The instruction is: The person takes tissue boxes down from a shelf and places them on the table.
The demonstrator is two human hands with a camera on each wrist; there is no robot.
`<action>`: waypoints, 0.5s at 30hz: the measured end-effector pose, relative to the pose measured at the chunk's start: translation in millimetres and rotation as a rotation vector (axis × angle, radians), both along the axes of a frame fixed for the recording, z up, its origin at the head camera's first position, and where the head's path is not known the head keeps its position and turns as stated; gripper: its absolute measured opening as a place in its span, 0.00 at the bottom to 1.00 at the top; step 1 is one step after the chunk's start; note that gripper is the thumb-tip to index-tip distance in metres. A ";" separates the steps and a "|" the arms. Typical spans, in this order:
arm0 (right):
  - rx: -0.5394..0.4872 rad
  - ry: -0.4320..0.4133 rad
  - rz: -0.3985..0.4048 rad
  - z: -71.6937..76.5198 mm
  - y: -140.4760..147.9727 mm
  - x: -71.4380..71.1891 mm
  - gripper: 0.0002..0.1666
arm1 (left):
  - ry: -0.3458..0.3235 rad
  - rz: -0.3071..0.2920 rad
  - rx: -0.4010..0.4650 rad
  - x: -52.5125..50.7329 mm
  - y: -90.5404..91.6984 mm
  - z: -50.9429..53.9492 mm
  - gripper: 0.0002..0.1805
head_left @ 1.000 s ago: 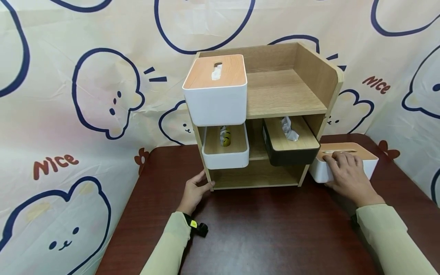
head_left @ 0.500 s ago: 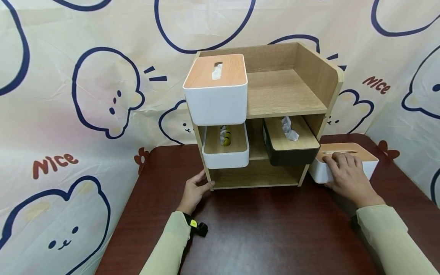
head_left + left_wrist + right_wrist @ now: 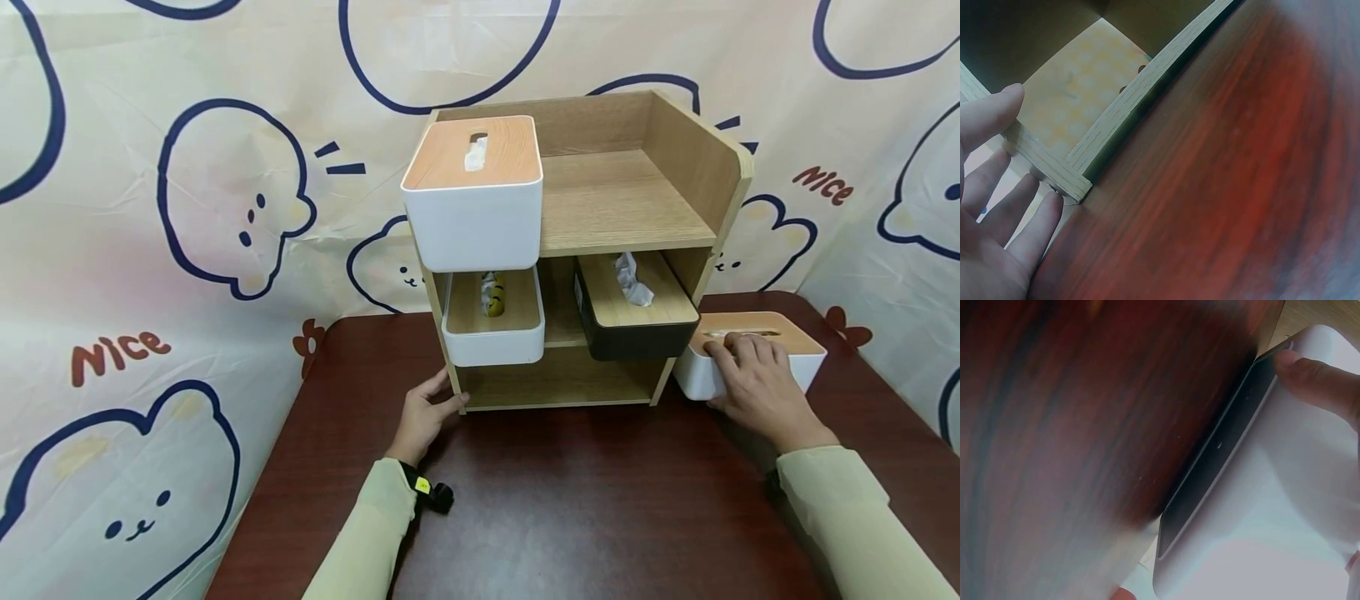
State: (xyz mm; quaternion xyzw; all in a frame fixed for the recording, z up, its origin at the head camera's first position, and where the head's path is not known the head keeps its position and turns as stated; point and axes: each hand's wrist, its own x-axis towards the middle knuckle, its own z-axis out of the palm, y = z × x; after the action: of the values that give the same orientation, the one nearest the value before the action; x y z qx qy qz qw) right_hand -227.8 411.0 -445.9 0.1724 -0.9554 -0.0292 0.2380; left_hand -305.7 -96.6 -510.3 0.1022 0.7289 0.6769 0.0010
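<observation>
While the left hand (image 3: 422, 421) grips the shelf unit (image 3: 622, 212) low on its left side panel, thumb and fingers parted only by the board, probably to steady it, the right hand (image 3: 765, 392) spans the near rim of a white tissue box (image 3: 791, 333), fingertips on the lid and thumb against the side, a spread hold that suits a wide body. Box: wood-look lid, long slot, on the worktop (image 3: 562, 500) just right of the unit; whether the two touch cannot be told. Unit: pale wood grain, three levels, upright. Middle level, left: low white box (image 3: 492, 348), a yellow-marked wad (image 3: 492, 300) showing on its lid. Middle level, right: dark box (image 3: 643, 337), crumpled tissue (image 3: 632, 282) standing from its lid. Top level, left: tall white box (image 3: 474, 227), wood-look lid, tissue in the slot. All lids face up, presumably so that tissue can be drawn. Writing: "Nice" in red-brown, left and right on the backdrop (image 3: 300, 67). Yellow tag (image 3: 423, 487) at the left wrist: too small to read. Brands: none legible.
</observation>
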 end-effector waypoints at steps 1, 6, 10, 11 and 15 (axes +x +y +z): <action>0.000 0.000 0.000 -0.3 -0.1 -0.2 0.61 | -0.001 0.001 -0.001 -0.1 -0.1 0.0 0.35; 0.001 -0.015 -0.013 -0.4 -1.1 0.6 0.61 | -0.005 0.005 -0.005 -0.2 -0.2 -0.3 0.35; 0.009 -0.017 -0.016 -0.8 -1.3 1.3 0.62 | -0.008 0.004 0.001 0.2 -0.4 -0.7 0.35; 0.009 -0.017 -0.016 -0.8 -1.4 1.3 0.62 | -0.007 0.002 0.005 0.3 -0.4 -0.7 0.35; 0.013 -0.013 -0.016 -0.5 -2.2 0.8 0.62 | -0.001 0.001 0.006 0.4 -0.1 -0.5 0.35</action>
State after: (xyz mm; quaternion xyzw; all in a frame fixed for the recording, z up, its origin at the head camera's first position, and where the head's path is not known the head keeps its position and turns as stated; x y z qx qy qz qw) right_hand -227.0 408.8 -446.4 0.1663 -0.9581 -0.0364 0.2305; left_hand -305.3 -96.7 -510.8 0.1017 0.7269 0.6792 0.0008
